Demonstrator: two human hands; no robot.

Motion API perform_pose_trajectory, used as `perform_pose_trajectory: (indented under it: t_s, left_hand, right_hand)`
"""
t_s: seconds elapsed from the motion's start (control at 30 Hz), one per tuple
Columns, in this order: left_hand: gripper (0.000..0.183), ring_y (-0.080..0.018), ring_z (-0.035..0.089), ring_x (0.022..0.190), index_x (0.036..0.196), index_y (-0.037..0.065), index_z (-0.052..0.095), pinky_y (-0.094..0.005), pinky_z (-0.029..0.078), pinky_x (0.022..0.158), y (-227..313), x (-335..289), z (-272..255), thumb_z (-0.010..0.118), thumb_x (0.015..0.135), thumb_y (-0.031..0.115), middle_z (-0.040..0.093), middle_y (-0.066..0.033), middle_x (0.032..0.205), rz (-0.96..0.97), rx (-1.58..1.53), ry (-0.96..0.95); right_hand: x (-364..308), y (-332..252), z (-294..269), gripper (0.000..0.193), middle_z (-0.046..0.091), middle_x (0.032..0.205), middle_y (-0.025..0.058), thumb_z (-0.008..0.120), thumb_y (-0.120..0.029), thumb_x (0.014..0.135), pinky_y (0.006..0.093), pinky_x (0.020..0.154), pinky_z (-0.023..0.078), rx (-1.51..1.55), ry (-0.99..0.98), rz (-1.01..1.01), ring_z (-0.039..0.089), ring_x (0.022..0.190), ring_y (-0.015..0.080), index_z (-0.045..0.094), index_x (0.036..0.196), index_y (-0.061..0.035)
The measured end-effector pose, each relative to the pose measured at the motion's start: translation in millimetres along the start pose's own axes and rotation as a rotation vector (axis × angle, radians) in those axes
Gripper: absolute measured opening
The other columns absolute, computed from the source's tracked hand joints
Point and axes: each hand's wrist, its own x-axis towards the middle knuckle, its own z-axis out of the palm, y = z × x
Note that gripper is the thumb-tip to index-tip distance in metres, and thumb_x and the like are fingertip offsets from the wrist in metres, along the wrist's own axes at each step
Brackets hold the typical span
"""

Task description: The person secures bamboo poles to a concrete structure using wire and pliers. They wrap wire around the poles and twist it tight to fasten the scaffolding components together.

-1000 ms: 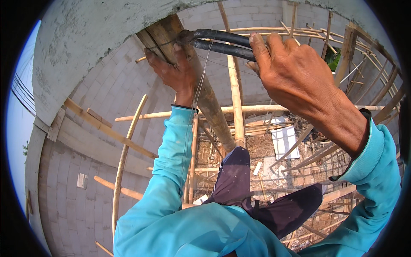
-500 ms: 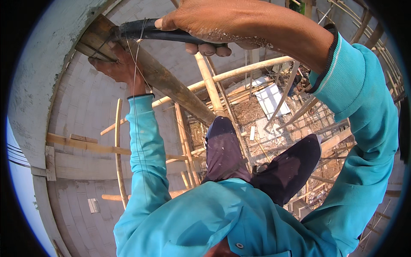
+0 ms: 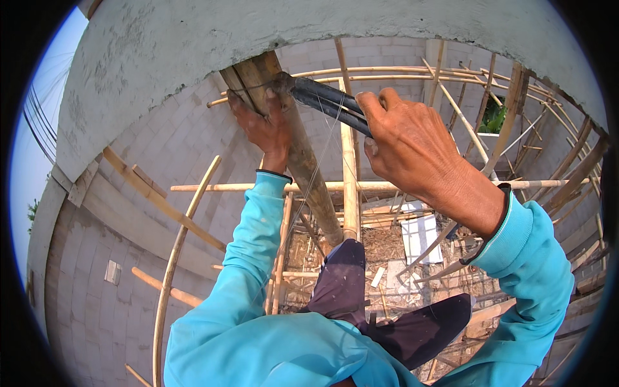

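My right hand (image 3: pixel 416 145) is closed round the two black handles of a pair of pincers (image 3: pixel 332 106). Their jaws rest against a thick bamboo pole (image 3: pixel 309 174), just under the grey concrete beam. A thin tie wire (image 3: pixel 251 87) crosses the top of the pole and the wood piece (image 3: pixel 232 79) beside it. My left hand (image 3: pixel 265 132) grips the pole below that wire, its fingertips close to the pincer jaws. Long loose strands of wire hang down from the tool past my left sleeve. The jaws' exact bite is too small to make out.
The concrete beam (image 3: pixel 155 58) arches overhead. Bamboo scaffold poles (image 3: pixel 380 186) run across and upright around my legs. Far below lies littered ground with a white sheet (image 3: pixel 422 238). A block wall (image 3: pixel 90 271) stands at the left, and cables show outside.
My view has swung, so the beam now spans the top. My right hand and the pincers have turned, with the handles now slanting down to the right. My left hand stays on the pole.
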Motion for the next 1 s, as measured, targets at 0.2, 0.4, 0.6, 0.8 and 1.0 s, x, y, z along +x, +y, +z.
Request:
perform_pose_trajectory:
  t_s: [0.2,0.4,0.6,0.8,1.0]
  left_hand:
    - [0.088,-0.0453,0.032,0.148,0.156,-0.008,0.027,-0.0482,0.028,0.121,-2,1,-1,0.06,0.099,0.05,0.033,-0.0303,0.158,-0.014,-0.001,-0.007]
    - [0.087,-0.0434,0.029,0.15,0.156,-0.009,0.026,-0.047,0.025,0.123,7,2,-6,0.059,0.1,0.049,0.031,-0.0287,0.16,-0.068,-0.021,-0.024]
    - [0.087,-0.043,0.027,0.151,0.156,-0.009,0.026,-0.0472,0.024,0.124,1,1,-8,0.06,0.1,0.047,0.03,-0.0291,0.161,-0.037,-0.004,-0.035]
    - [0.08,-0.0413,0.031,0.149,0.156,-0.008,0.027,-0.0458,0.025,0.122,2,-7,-17,0.059,0.102,0.041,0.032,-0.0292,0.159,-0.043,-0.132,-0.106]
    - [0.067,-0.0407,0.04,0.142,0.149,-0.008,0.039,-0.0456,0.03,0.12,23,-41,-38,0.059,0.103,0.036,0.042,-0.0284,0.151,-0.045,-0.055,-0.073]
  right_hand:
    - [-3,-15,13,0.037,0.068,0.077,0.0175,0.073,-0.007,0.081,0.0315,0.048,0.05,-0.367,0.226,-0.111,0.064,0.062,0.0212,0.071,0.113,0.0104]
    - [5,-7,-3,0.041,0.059,0.059,0.0201,0.061,-0.029,0.102,0.0445,0.052,0.049,0.385,-0.235,0.297,0.059,0.05,0.0336,0.07,0.101,0.0107]
    - [-20,3,47,0.051,0.047,0.052,0.0029,0.062,-0.041,0.102,0.0358,0.046,0.034,0.91,-0.19,0.582,0.043,0.05,0.0118,0.069,0.077,0.0026]
    - [-56,1,86,0.052,0.057,0.058,0.0014,0.064,-0.047,0.101,0.0289,0.046,0.034,1.283,-0.184,0.672,0.046,0.051,0.0075,0.072,0.079,-0.0003]
    - [-83,-21,90,0.046,0.062,0.066,-0.0001,0.063,-0.046,0.102,0.0213,0.041,0.033,1.506,-0.143,0.731,0.046,0.049,0.0036,0.072,0.092,-0.0021]
